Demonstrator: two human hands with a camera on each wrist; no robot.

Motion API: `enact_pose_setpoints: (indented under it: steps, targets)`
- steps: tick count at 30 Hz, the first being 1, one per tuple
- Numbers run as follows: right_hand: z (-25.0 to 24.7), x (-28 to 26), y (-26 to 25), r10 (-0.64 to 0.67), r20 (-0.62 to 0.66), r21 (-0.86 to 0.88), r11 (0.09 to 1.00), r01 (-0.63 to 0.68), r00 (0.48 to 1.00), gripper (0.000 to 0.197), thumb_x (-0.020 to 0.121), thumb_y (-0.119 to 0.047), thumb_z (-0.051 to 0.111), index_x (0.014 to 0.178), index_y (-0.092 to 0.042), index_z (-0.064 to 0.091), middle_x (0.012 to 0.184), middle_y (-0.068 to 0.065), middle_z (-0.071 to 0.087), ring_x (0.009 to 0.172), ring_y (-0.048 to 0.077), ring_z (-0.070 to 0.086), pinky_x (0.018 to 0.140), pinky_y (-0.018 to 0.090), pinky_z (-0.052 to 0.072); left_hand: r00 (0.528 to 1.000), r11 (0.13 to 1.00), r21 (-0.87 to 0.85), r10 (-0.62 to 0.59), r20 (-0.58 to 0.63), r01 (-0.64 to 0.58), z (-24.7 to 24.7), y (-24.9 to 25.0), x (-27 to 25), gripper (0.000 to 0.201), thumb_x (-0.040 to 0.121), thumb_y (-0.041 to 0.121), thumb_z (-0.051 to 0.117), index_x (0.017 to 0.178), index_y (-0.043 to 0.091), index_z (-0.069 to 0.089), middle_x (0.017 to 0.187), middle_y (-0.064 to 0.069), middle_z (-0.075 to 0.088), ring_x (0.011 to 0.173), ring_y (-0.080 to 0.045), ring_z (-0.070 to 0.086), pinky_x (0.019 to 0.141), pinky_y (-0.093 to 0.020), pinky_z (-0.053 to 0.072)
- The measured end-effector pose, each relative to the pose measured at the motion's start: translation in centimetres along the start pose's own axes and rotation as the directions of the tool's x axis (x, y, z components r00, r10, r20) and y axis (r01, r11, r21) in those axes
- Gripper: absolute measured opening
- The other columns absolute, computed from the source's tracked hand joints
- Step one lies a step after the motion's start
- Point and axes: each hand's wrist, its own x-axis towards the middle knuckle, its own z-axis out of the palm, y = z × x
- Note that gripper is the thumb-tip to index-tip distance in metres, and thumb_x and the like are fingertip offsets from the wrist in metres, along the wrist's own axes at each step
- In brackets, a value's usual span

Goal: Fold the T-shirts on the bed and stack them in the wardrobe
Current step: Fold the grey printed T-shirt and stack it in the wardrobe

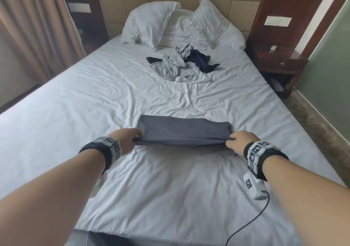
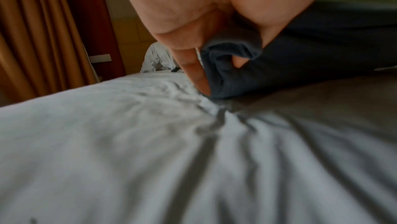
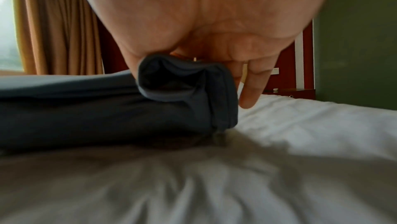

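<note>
A dark grey T-shirt (image 1: pixel 182 132), folded into a flat band, is spread across the near part of the bed (image 1: pixel 94 97). Its near edge is lifted, pinched at the corners by the left hand (image 1: pixel 126 138) and right hand (image 1: pixel 240 141). Crumpled shirts (image 1: pixel 180 63) lie well apart near the pillows (image 1: pixel 151 22), with bare sheet between.
</note>
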Motion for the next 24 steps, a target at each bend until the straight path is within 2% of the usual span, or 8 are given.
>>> enact_pose_setpoints:
  steps: [2,5,9,12,14,16,19,24]
  targets:
    - [-2.2,-1.8,0.1,0.007,-0.017,0.094,0.996,-0.006,1.000,0.023,0.082,-0.030,0.059,0.070,-0.013,0.070,0.061,-0.003,0.071,0.072,0.022,0.068,0.065,0.028,0.051,0.998,0.997,-0.078,-0.022,-0.055,0.017,-2.9,0.5,-1.9,0.022,0.092,0.013,0.056,0.094,0.035,0.058,0.094,0.006,0.065,0.081,-0.017,0.061,0.063,-0.028,0.041]
    - [-5.8,-4.5,0.4,0.007,-0.067,0.204,0.979,0.007,0.998,0.024,0.078,-0.028,0.063,0.063,-0.011,0.069,0.058,0.001,0.071,0.066,0.025,0.068,0.062,0.030,0.052,0.985,0.979,-0.206,-0.026,-0.168,-0.009,-7.7,1.2,-5.2,0.025,0.080,0.007,0.060,0.077,0.032,0.058,0.086,0.004,0.065,0.081,-0.021,0.062,0.066,-0.028,0.047]
    - [-11.3,-8.1,-0.7,-0.028,-0.142,0.261,0.963,0.065,0.989,0.031,0.078,-0.025,0.067,0.050,-0.014,0.063,0.053,-0.001,0.064,0.059,0.022,0.056,0.052,0.027,0.041,0.925,0.915,-0.393,-0.070,-0.372,-0.089,-13.1,1.8,-9.2,0.017,0.075,0.009,0.066,0.075,0.025,0.068,0.075,-0.002,0.070,0.073,-0.024,0.069,0.074,-0.039,0.060]
    - [-14.7,-10.3,-1.9,-0.070,-0.166,0.271,0.956,0.114,0.984,0.034,0.088,-0.016,0.065,0.054,-0.019,0.059,0.063,-0.002,0.056,0.071,0.020,0.052,0.054,0.026,0.038,0.873,0.772,-0.607,-0.151,-0.464,-0.190,-16.2,2.2,-11.0,0.011,0.065,0.018,0.063,0.072,0.020,0.070,0.060,0.002,0.065,0.062,-0.025,0.065,0.068,-0.039,0.058]
    - [-15.5,-11.0,-2.0,-0.051,-0.167,0.418,0.901,0.117,0.985,0.031,0.076,-0.010,0.071,0.049,-0.015,0.059,0.053,-0.002,0.051,0.057,0.017,0.047,0.052,0.024,0.034,0.874,0.674,-0.708,-0.196,-0.445,-0.209,-16.7,2.2,-11.4,0.018,0.059,0.021,0.060,0.073,0.020,0.071,0.058,0.003,0.061,0.062,-0.023,0.059,0.066,-0.039,0.054]
    - [-14.9,-10.8,-1.5,-0.040,-0.173,0.443,0.889,0.114,0.984,0.021,0.055,-0.025,0.077,0.052,-0.013,0.060,0.055,0.003,0.054,0.057,0.018,0.049,0.057,0.027,0.038,0.899,0.600,-0.781,-0.228,-0.374,-0.172,-15.6,2.1,-11.5,0.017,0.060,0.021,0.063,0.075,0.023,0.070,0.063,-0.003,0.060,0.062,-0.024,0.058,0.067,-0.040,0.053]
    - [-11.5,-10.3,0.0,-0.048,-0.074,0.269,0.961,0.067,0.996,0.020,0.071,-0.023,0.074,0.058,-0.014,0.064,0.066,0.006,0.061,0.069,0.022,0.055,0.054,0.025,0.040,0.931,0.597,-0.799,-0.252,-0.264,-0.065,-11.6,1.6,-11.0,0.012,0.074,0.010,0.068,0.075,0.022,0.066,0.062,-0.007,0.057,0.053,-0.023,0.055,0.059,-0.035,0.052]
    - [-5.7,-8.4,2.1,0.017,0.012,0.231,0.973,-0.019,1.000,0.030,0.073,-0.023,0.069,0.046,-0.014,0.062,0.047,0.000,0.058,0.043,0.017,0.049,0.048,0.023,0.036,0.967,0.615,-0.784,-0.243,-0.080,0.090,-5.5,0.7,-8.0,0.009,0.080,0.006,0.070,0.086,0.012,0.065,0.066,-0.012,0.059,0.050,-0.024,0.058,0.063,-0.043,0.060]
